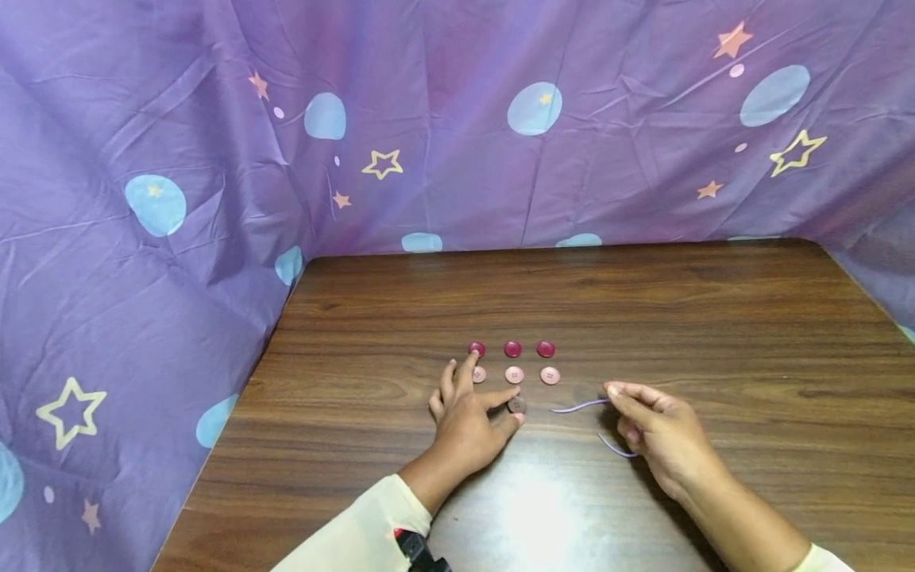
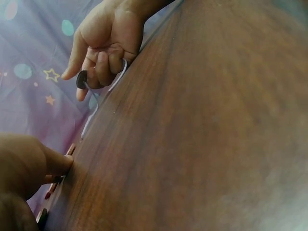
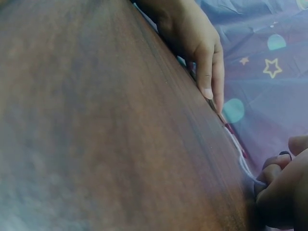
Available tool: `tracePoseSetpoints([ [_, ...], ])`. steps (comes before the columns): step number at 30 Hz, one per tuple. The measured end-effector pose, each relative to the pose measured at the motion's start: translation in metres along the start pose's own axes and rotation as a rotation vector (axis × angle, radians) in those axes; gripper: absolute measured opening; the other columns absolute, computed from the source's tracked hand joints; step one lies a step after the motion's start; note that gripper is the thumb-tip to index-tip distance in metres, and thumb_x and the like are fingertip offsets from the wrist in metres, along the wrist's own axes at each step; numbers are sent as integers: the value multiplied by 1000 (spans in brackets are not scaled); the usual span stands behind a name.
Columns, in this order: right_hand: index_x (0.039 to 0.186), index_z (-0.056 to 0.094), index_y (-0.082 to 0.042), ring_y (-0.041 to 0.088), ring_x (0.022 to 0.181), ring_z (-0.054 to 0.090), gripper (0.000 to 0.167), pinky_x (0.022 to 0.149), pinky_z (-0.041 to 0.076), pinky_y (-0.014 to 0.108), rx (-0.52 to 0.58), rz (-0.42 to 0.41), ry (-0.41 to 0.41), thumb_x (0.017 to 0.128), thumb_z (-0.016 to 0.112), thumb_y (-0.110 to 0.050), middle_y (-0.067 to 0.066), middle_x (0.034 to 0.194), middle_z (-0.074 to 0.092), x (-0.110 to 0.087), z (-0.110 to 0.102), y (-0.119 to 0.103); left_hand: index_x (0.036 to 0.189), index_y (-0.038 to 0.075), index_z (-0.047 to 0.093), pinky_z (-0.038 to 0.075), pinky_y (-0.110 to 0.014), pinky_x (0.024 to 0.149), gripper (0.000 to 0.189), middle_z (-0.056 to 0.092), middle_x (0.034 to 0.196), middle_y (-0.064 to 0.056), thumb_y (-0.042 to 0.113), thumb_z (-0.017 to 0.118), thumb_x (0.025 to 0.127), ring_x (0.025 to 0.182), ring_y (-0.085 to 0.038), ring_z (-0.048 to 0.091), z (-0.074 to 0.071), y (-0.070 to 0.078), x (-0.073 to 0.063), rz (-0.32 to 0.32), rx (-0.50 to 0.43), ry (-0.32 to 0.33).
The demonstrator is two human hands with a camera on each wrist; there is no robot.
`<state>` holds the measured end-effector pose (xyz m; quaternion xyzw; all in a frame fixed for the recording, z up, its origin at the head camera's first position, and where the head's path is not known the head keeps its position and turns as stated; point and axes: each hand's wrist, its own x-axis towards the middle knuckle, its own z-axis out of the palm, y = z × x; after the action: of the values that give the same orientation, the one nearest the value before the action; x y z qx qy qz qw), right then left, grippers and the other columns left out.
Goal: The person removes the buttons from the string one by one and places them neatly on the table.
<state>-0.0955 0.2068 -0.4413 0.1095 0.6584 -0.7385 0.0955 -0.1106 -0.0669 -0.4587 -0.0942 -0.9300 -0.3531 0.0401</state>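
Note:
On the table, my left hand [image 1: 465, 425] has its thumb and index finger on opposite sides of a brown four-hole button [image 1: 516, 405], pinching it flat against the wood. Another fingertip of that hand overlaps the leftmost dark red button [image 1: 476, 348]. To the right, my right hand [image 1: 661, 433] is raised over the table with a thin purple string [image 1: 579, 407], both ends hanging out of the grip. The left wrist view shows a dark button [image 2: 82, 79] at the right hand's fingertips, the string running from it. From the head view that button is hidden.
Behind the left hand lie two rows: dark red buttons [image 1: 512, 349] at the back and pink buttons [image 1: 514, 375] in front, three in each. The brown wooden table [image 1: 715, 318] ends at a purple starred cloth [image 1: 465, 183] behind and on the sides.

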Motion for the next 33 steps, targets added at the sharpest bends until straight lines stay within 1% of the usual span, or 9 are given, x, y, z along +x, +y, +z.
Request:
tracePoseSetpoints([
  [3, 103, 82, -29, 3, 64, 48, 27, 56, 42, 17, 8, 7, -9, 112, 61, -14, -14, 88, 69, 0, 0, -1, 122, 30, 85, 25, -75, 119, 34, 33, 178, -15, 31, 90, 88, 163, -54, 20, -1, 0, 0, 3, -2, -1],
  [5, 104, 82, -29, 3, 63, 48, 28, 56, 42, 16, 12, 7, -15, 112, 60, -13, -13, 80, 62, -1, 0, -2, 122, 30, 85, 25, -75, 118, 35, 33, 178, -16, 31, 90, 88, 163, -55, 20, -1, 0, 0, 4, -3, -3],
  [8, 105, 82, -29, 3, 62, 48, 28, 54, 42, 16, 7, 7, -21, 111, 60, -12, -13, 72, 50, -1, 0, -2, 123, 29, 85, 25, -75, 119, 35, 33, 178, -16, 31, 89, 88, 163, -55, 20, -1, 0, 0, 1, -3, -7],
  [19, 106, 81, -29, 3, 61, 48, 29, 55, 41, 17, 31, -7, -16, 111, 60, -10, -12, 78, 58, 0, 0, -1, 123, 28, 85, 24, -75, 119, 35, 34, 177, -16, 30, 90, 88, 163, -55, 20, -1, 0, 0, 3, -13, -7],
  [23, 108, 79, -28, 3, 61, 48, 30, 54, 39, 17, 40, -17, -26, 110, 58, -7, -13, 87, 65, 0, -1, 0, 122, 28, 85, 25, -75, 118, 37, 35, 177, -16, 30, 92, 86, 162, -55, 21, 0, -1, 0, 12, -25, 9],
  [26, 115, 73, -24, 4, 62, 48, 26, 54, 39, 17, 47, -24, -24, 108, 58, -3, -13, 93, 67, -1, 0, 1, 122, 28, 85, 26, -75, 117, 40, 36, 177, -16, 30, 94, 83, 161, -55, 23, 1, -2, 0, 16, -42, 28],
  [29, 123, 58, -16, 3, 62, 47, 23, 55, 40, 17, 45, -27, -10, 106, 59, 0, -14, 89, 66, -1, 2, 0, 123, 28, 85, 25, -76, 117, 46, 36, 176, -15, 29, 97, 79, 161, -54, 24, 1, -3, 1, 15, -61, 48],
  [31, 126, 49, -12, 3, 61, 47, 26, 55, 41, 17, 36, -31, 1, 106, 60, 1, -15, 84, 66, 0, 3, -1, 124, 28, 84, 24, -76, 118, 49, 36, 176, -15, 29, 99, 77, 161, -53, 23, 0, -3, 1, 11, -74, 58],
  [33, 126, 45, -10, 3, 60, 47, 28, 54, 41, 17, 28, -36, 4, 106, 61, 0, -15, 84, 68, 0, 4, -2, 125, 28, 84, 23, -77, 118, 52, 36, 176, -15, 28, 100, 76, 161, -53, 23, 0, -4, 0, 9, -91, 67],
])
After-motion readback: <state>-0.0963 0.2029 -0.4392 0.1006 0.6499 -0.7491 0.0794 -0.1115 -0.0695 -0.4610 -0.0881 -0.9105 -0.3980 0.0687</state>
